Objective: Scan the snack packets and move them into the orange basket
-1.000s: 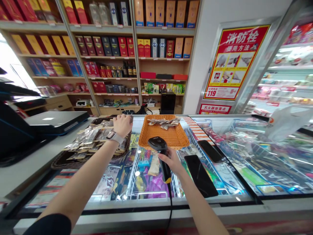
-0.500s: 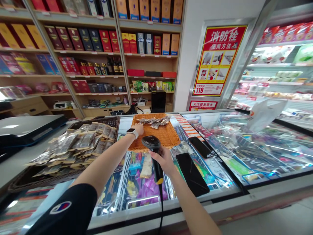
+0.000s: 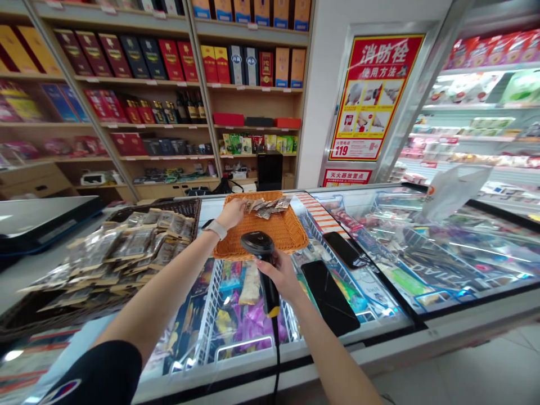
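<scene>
My right hand [image 3: 282, 274] is wrapped around the handle of a black barcode scanner [image 3: 262, 259], with its head up and its cable hanging down. My left hand [image 3: 231, 214], wearing a white-strapped watch, reaches over the left side of an orange wicker basket [image 3: 276, 230]. Its fingers are pinched at the edge of a small flat packet [image 3: 250, 205], beside several similar packets [image 3: 272, 208] lying at the back of the basket. The fingertips are partly hidden. To the left, a dark brown wicker tray [image 3: 194, 211] holds a large heap of small clear-and-tan packets [image 3: 135, 242].
The basket stands on a glass-topped freezer [image 3: 248, 360] holding wire baskets of goods. Right of the scanner lie a black flat device [image 3: 329, 298] and a black phone [image 3: 342, 249]. A plastic bag [image 3: 453, 191] sits further right. Shelves of boxed bottles [image 3: 171, 59] stand behind.
My left hand has shifted slightly left and up, its wrist turning so the watch face points away. The scanner stays in my right hand. The whole view has shifted slightly.
</scene>
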`<state>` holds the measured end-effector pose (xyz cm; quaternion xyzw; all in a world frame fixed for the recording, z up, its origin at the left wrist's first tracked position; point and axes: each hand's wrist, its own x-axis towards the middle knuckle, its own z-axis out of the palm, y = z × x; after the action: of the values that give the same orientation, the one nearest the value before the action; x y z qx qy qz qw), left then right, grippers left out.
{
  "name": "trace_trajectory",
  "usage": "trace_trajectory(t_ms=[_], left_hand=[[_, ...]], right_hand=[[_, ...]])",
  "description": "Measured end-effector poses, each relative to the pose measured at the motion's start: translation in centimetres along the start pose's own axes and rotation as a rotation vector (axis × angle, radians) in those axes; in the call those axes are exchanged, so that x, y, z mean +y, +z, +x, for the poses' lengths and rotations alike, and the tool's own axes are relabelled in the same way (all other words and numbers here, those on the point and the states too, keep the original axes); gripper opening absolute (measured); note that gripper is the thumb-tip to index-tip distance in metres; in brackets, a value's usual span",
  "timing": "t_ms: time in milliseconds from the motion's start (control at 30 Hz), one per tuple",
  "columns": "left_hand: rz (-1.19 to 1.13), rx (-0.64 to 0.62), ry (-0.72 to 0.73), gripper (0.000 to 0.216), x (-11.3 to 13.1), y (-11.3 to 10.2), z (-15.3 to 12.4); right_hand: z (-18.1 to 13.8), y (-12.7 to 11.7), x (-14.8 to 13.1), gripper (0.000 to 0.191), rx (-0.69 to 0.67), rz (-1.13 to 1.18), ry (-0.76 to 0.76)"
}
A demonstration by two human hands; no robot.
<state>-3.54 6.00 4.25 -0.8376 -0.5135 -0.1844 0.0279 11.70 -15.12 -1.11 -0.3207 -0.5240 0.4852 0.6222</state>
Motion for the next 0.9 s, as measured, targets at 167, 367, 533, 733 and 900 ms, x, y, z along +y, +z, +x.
trace_trajectory(t_ms=[167,367,533,733,900], left_hand=[[-0.418,0.318,-0.049,0.034,1.9,-4.6,-5.4],[-0.844,0.557,-0.223,0.035,2.2,-5.4,-13.3],[-0.948,0.668,-0.218,0.037,1.6,-3.9,-16.2],[-0.717,0.801,-0.128,0.034,2.8,-3.1,-17.4],[-0.438,0.894,0.020,0.021,4.3,-3.4,-18.0]], right_hand=[[0.0,-0.2,0.0,0.029,0.007,-0.004,0.014],[-0.1,-0.7,0.1,0.040,-0.052,0.009,0.049],[-0.4,-0.9,0.1,0.042,-0.063,0.028,0.069],[-0.6,-1.1,0.0,0.042,-0.056,0.052,0.085],[-0.8,-1.2,-0.4,0.039,-0.035,0.070,0.081]])
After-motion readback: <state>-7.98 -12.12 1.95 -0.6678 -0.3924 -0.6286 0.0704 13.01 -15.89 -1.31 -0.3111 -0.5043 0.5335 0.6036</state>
